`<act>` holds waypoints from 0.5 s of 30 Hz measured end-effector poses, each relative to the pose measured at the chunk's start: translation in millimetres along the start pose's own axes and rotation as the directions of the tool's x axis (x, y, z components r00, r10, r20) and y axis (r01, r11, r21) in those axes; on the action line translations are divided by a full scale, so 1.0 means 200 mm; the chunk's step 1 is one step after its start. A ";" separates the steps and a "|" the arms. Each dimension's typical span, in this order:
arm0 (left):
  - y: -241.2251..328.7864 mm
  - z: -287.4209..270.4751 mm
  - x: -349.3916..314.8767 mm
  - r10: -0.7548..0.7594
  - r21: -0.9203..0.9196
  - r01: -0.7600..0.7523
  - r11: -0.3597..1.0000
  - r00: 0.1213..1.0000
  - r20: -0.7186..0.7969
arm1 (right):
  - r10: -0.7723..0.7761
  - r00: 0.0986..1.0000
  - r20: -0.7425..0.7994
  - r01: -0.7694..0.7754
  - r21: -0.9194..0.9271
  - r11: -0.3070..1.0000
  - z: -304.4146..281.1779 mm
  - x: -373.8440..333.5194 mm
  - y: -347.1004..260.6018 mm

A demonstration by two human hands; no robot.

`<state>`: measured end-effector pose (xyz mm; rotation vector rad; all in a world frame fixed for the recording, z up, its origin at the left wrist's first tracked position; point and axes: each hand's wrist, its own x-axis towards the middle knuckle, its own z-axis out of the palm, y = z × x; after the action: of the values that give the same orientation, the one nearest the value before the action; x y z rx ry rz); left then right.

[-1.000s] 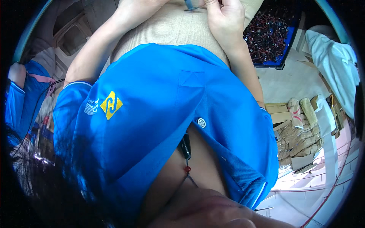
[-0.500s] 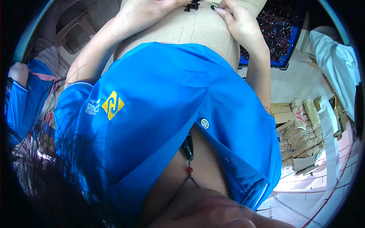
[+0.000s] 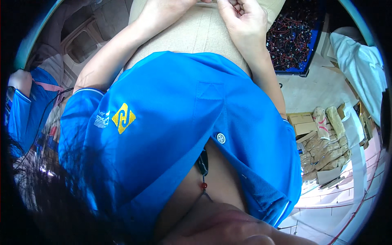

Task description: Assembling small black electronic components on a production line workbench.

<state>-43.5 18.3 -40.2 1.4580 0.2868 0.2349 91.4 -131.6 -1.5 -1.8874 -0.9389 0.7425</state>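
My left hand (image 3: 169, 11) is over my lap at the top edge of the view. Its fingertips are partly cut off there and look pinched together, close to my right hand; what lies between them is out of sight. My right hand (image 3: 247, 18) has its fingers curled in towards the palm. A small trace of red shows among those fingers, too little to name. Both hands are above the beige cloth (image 3: 196, 30) across my lap. No whole part shows in either hand.
Right of my lap stands a blue bin (image 3: 315, 41) full of small black parts with red wires (image 3: 288, 38). Left is a pale plastic stool (image 3: 81, 45), with a person's blue sleeve (image 3: 20, 110) near it. Cardboard boxes (image 3: 302, 123) and wrapped bundles (image 3: 326, 153) lie at right.
Both hands have moved up towards the top edge and closer together. The black parts seen at my fingertips earlier are now out of sight. My right fingers have curled in.
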 end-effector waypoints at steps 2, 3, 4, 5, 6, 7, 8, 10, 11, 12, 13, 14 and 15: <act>-0.01 -0.01 -0.01 0.262 0.176 -0.288 0.941 0.952 0.157 | -0.030 0.999 -0.017 0.030 0.023 0.999 0.02 0.01 -0.02; 0.03 0.00 0.00 0.264 0.175 -0.289 0.941 0.952 0.153 | -0.043 0.999 -0.024 0.044 0.034 0.998 0.04 0.01 -0.03; 0.09 0.02 0.01 0.072 0.090 -0.077 0.993 0.996 0.053 | -0.056 0.998 -0.031 0.057 0.044 0.997 0.05 0.01 -0.04; 0.18 0.06 0.03 -0.132 -0.018 0.132 0.991 0.991 -0.025 | -0.067 0.997 -0.039 0.069 0.052 0.996 0.05 0.01 -0.04; 0.25 0.09 0.05 -0.338 -0.140 0.325 0.935 0.938 -0.078 | -0.078 0.996 -0.047 0.081 0.061 0.995 0.06 0.01 -0.05; 0.28 0.10 0.06 -0.532 -0.268 0.492 0.828 0.840 -0.102 | -0.089 0.994 -0.056 0.092 0.069 0.993 0.06 0.01 -0.05; 0.27 0.09 0.06 -0.532 -0.270 0.490 0.829 0.840 -0.106 | -0.102 0.993 -0.062 0.107 0.081 0.991 0.07 0.02 -0.06; 0.25 0.07 0.05 -0.494 -0.212 0.473 0.855 0.868 -0.058 | -0.129 0.989 -0.077 0.136 0.105 0.985 0.08 0.02 -0.07; 0.23 0.05 0.04 -0.475 -0.182 0.462 0.868 0.879 -0.031 | -0.141 0.986 -0.085 0.150 0.116 0.982 0.09 0.02 -0.08; 0.23 0.05 0.04 -0.456 -0.152 0.451 0.880 0.890 -0.004 | -0.153 0.984 -0.095 0.164 0.128 0.978 0.09 0.02 -0.08; 0.23 0.05 0.04 -0.457 -0.153 0.451 0.879 0.890 -0.004 | -0.152 0.984 -0.094 0.163 0.127 0.978 0.09 0.02 -0.08; 0.23 0.06 0.03 -0.466 -0.153 0.457 0.876 0.884 -0.028 | -0.138 0.988 -0.069 0.144 0.089 0.986 0.08 0.02 -0.07; 0.24 0.07 0.03 -0.475 -0.152 0.463 0.873 0.878 -0.053 | -0.123 0.991 -0.046 0.125 0.050 0.991 0.08 0.01 -0.06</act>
<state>-32.1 12.5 7.8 1.2020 0.6760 -0.0779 76.6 -119.1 3.3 -1.7746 -0.9907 0.6444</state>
